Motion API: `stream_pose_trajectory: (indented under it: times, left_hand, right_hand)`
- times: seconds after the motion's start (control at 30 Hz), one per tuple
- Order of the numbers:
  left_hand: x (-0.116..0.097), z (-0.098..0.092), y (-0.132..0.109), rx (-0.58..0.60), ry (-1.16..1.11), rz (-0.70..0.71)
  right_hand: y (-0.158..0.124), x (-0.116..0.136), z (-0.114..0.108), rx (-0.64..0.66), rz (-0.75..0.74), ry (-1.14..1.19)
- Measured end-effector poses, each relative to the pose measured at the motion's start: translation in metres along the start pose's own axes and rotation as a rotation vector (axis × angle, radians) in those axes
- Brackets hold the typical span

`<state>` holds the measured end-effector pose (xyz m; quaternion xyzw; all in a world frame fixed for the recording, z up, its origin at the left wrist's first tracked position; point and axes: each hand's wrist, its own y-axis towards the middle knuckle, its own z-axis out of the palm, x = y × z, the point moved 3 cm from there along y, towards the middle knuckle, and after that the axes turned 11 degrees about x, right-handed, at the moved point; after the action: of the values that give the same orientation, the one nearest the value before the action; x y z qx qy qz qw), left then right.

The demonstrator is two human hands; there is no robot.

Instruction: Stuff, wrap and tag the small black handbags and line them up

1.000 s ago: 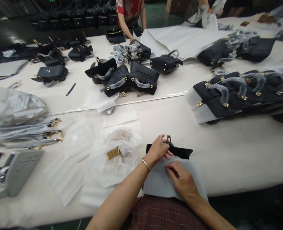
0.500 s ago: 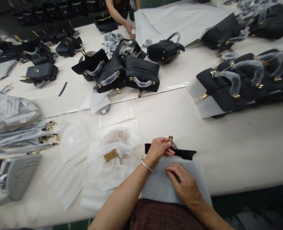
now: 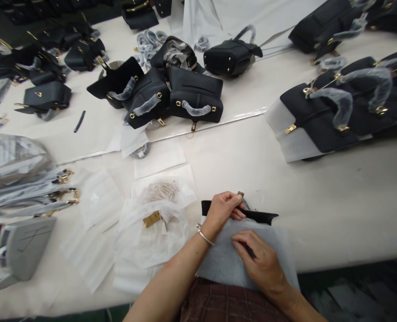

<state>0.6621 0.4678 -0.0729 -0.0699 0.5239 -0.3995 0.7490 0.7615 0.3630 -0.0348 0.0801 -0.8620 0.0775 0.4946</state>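
Note:
A black handbag (image 3: 260, 218) lies right in front of me, mostly covered by a sheet of pale tissue paper (image 3: 218, 259); only its dark flap edge shows. My left hand (image 3: 223, 209), with a bracelet at the wrist, pinches the gold clasp (image 3: 240, 194) at the far side of the flap. Over the tissue paper, my right hand (image 3: 260, 259) is closed, thumb and forefinger together with the other fingers curled under. Whatever those fingers hold, if anything, is hidden.
Plastic pouches with a brown tag (image 3: 151, 218) and white sheets (image 3: 91, 255) lie left. Farther left are wrapped straps (image 3: 27, 192) and a grey box-shaped object (image 3: 28, 248). Black handbags (image 3: 196, 94) stand across the table, with a row of handbags (image 3: 319, 120) at right.
The view has shifted slightly, and a co-worker's arm at the top has gone out of frame. The clasp in my left hand has tilted a little; my right hand is nearly still.

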Motion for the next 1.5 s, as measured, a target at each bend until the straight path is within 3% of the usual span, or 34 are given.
stream_pose_trajectory:
  times: [0.17,0.27,0.33,0.5,0.7,0.8,0.97,1.03,1.1,1.23,1.37,1.5]
  left_hand:
    - [-0.004,0.001,-0.003,0.056,-0.041,0.099]
    - [-0.006,0.001,-0.004,0.064,0.005,0.125]
    - [-0.006,0.001,-0.004,0.067,0.054,0.12]
    - [-0.007,0.001,-0.004,0.093,0.111,0.107]
    - [-0.008,0.003,-0.001,0.093,0.128,0.101]
    - [-0.008,0.004,0.002,0.066,0.118,0.065]
    - [-0.006,0.005,0.003,0.039,0.103,0.046]
    - [-0.006,0.006,0.004,0.025,0.092,0.036]
    - [-0.006,0.006,0.005,0.008,0.075,0.022]
    - [-0.007,0.006,0.006,-0.032,0.032,0.031]
    - [-0.004,0.005,0.004,-0.095,0.065,0.084]
    - [-0.004,0.004,-0.003,-0.164,0.382,0.336]
  right_hand:
    - [0.024,-0.005,-0.045,-0.101,0.361,0.184]
    - [0.056,-0.017,-0.077,-0.13,0.417,0.16]
    - [0.08,-0.029,-0.088,-0.032,0.446,0.222]
    - [0.115,-0.047,-0.086,0.431,0.574,0.554]
    - [0.135,-0.041,-0.091,0.572,0.58,0.438]
    - [0.142,-0.034,-0.095,0.567,0.485,0.19]
    - [0.144,-0.021,-0.092,0.494,-0.022,-0.513]
    - [0.141,-0.021,-0.085,0.468,-0.136,-0.64]
    - [0.139,-0.023,-0.081,0.427,-0.145,-0.642]
    - [0.138,-0.031,-0.083,0.32,0.112,-0.349]
    - [0.132,-0.039,-0.092,0.327,0.42,0.008]
    - [0.111,-0.036,-0.094,0.42,0.679,0.317]
